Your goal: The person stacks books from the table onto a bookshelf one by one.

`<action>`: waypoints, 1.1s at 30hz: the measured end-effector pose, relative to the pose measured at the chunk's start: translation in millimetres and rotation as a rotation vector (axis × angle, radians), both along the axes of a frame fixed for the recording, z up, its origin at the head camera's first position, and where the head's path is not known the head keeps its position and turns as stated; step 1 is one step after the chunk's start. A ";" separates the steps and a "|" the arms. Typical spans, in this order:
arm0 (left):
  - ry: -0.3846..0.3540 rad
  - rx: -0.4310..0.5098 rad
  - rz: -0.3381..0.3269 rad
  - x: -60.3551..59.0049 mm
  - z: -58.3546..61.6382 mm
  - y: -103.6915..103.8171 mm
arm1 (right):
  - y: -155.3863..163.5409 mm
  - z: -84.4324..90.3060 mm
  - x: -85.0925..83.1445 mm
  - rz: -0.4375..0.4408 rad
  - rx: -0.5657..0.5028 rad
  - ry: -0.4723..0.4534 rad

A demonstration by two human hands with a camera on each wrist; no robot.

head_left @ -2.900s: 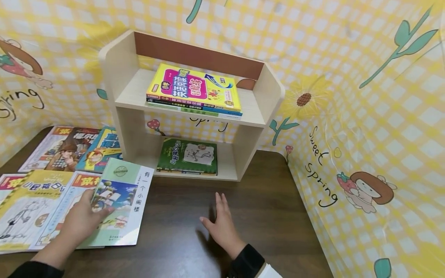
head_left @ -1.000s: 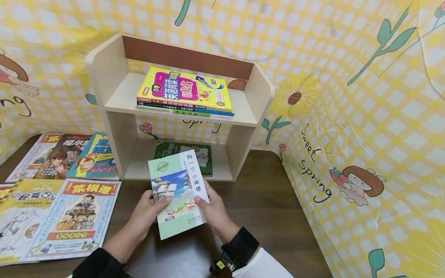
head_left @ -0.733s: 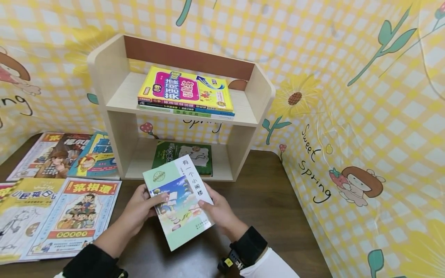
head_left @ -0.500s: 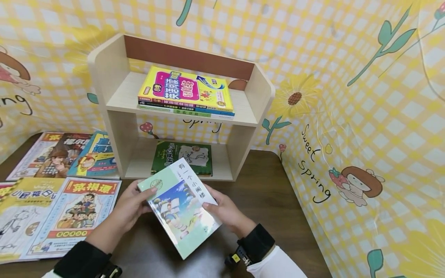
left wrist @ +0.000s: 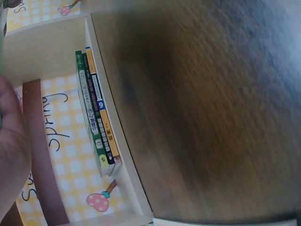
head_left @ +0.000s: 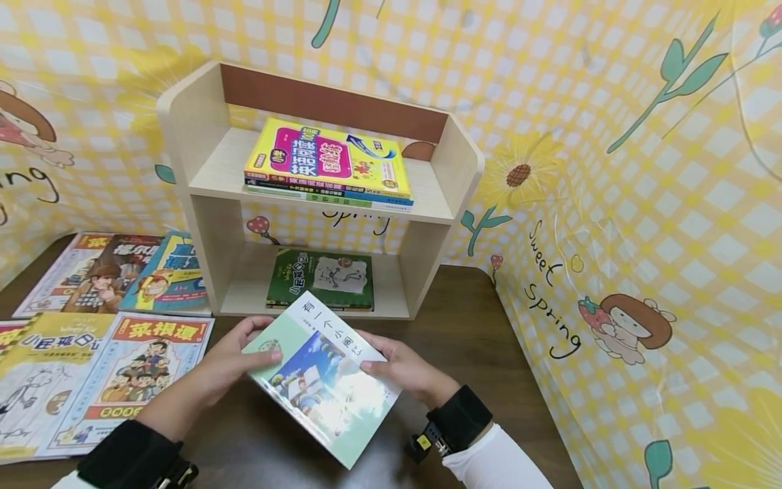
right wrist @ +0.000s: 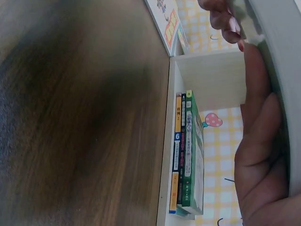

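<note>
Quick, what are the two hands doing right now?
Left hand: grips the left edge of the light green book.
Right hand: grips the same book's right edge.

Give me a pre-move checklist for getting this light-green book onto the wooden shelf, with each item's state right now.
1. Left hand grips the light-green paperback book: ok.
2. Right hand holds its other edge: ok.
3. Book lifted off the dark wooden table: ok, tilted, in the head view.
4. Room on the lower level of the pale wooden shelf above the dark-green book stack: ok.
5. Room on the upper level above the yellow book stack: ok, open top.
6. Path between book and shelf free: ok.
</note>
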State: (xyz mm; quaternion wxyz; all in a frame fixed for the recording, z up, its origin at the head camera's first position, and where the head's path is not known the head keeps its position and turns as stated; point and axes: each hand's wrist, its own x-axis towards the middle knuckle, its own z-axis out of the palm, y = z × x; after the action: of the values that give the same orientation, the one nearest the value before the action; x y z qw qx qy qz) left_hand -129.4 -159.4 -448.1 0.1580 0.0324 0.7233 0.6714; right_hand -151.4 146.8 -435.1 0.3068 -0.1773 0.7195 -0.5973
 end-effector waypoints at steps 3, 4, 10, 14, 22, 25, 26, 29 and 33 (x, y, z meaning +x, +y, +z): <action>0.061 -0.087 -0.056 1.8 0.2 0.8 | 2.1 -0.4 -2.1 -0.005 0.015 -0.006; 0.085 -0.111 -0.073 2.3 0.4 0.5 | 2.6 -0.9 -2.8 -0.009 0.021 -0.004; 0.177 -0.094 -0.183 3.3 -2.7 -5.1 | 5.2 -5.9 -7.2 -0.011 0.008 -0.022; 0.218 -0.038 -0.281 3.0 -8.3 -8.2 | 7.5 -8.6 -9.6 -0.008 -0.011 -0.040; 0.261 -0.128 -0.244 7.0 -9.4 -5.6 | 11.0 -9.8 -10.6 0.009 -0.036 -0.060; 0.245 -0.117 -0.220 8.3 -7.0 -3.2 | 12.3 -10.7 -11.5 0.003 -0.043 -0.066; 0.244 -0.095 -0.226 8.3 -6.8 -2.4 | 12.6 -10.9 -12.0 0.002 -0.040 -0.067; 0.223 -0.012 -0.251 7.8 -7.5 -0.6 | 13.0 -11.7 -13.4 -0.027 -0.017 -0.064; 0.199 -0.006 -0.245 7.2 -8.5 0.3 | 10.8 -11.9 -15.8 -0.114 0.047 -0.049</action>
State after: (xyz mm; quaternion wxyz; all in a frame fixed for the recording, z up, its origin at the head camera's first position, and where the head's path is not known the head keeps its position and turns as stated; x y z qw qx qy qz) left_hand -122.2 -159.1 -456.6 0.1662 0.1864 0.7281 0.6384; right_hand -167.1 157.6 -447.0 0.2938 -0.1141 0.7346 -0.6008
